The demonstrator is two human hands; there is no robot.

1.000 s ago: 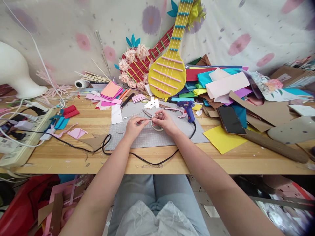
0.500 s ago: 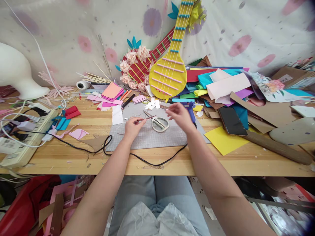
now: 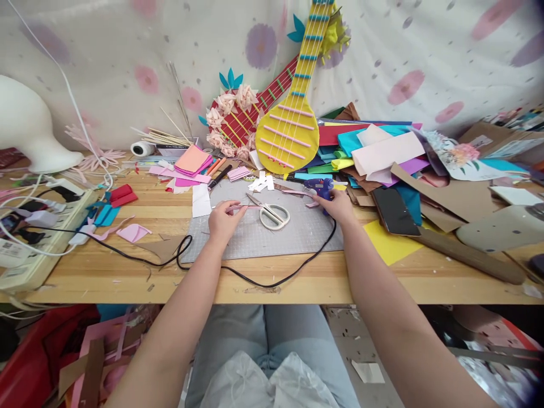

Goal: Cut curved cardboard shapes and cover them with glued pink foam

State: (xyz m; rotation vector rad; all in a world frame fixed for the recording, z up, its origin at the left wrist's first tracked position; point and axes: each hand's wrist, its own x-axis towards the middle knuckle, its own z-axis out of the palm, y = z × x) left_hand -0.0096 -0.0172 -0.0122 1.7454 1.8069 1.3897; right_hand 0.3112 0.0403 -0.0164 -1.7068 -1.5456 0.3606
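Observation:
Between the thumb and fingers of my left hand is a thin pinkish strip, pointing right toward the scissors. My right hand is closed around the handle of a blue hot glue gun, its fingers hiding most of the grip. Scissors with pale handles lie partly spread between my hands on a grey cutting mat. A curled pinkish paper strip lies by the right fingertips. Several white paper pieces rest behind the scissors.
A black cord loops across the front of the table. Yellow and red craft lutes lean at the back. Coloured sheets and a phone lie right; a power strip sits left.
My right hand has moved right and down from above the mat onto the glue gun. My left hand keeps its pinch on the strip, nearly in place.

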